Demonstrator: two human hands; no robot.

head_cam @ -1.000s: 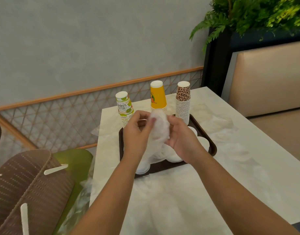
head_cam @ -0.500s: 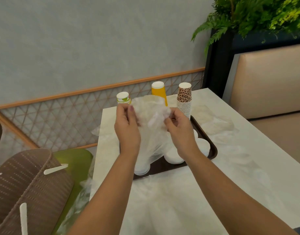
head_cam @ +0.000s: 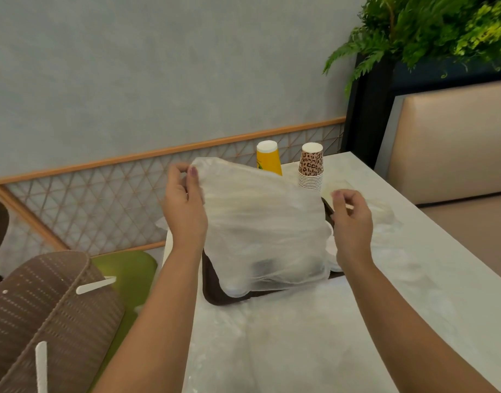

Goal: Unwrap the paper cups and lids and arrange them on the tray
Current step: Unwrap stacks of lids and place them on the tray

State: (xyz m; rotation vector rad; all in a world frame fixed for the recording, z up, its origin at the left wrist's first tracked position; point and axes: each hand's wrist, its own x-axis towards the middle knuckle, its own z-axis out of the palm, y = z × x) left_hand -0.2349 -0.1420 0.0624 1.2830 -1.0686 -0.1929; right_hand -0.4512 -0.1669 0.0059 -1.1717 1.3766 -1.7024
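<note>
My left hand [head_cam: 184, 211] pinches the top left corner of a clear plastic wrap [head_cam: 260, 228]. The wrap is spread like a sheet in the air over the dark tray [head_cam: 212, 296]. My right hand [head_cam: 352, 225] pinches thumb and forefinger at the wrap's right edge. White lids [head_cam: 332, 248] lie on the tray, mostly veiled by the wrap. At the tray's far side stand a yellow cup stack [head_cam: 267, 158] and a leopard-print cup stack [head_cam: 311, 168], both upside down. The wrap hides the third cup stack.
Loose clear wrappers lie on the marble table [head_cam: 413, 279] to the right [head_cam: 385, 214] and in front of the tray [head_cam: 272, 350]. A woven brown chair [head_cam: 45, 313] with a green cushion [head_cam: 124, 270] stands left. A beige bench [head_cam: 453, 143] and a plant [head_cam: 430, 26] are at the right.
My hands have moved apart and up, spreading the bunched wrap into a wide sheet. It now covers the green-printed cup stack and most of the tray.
</note>
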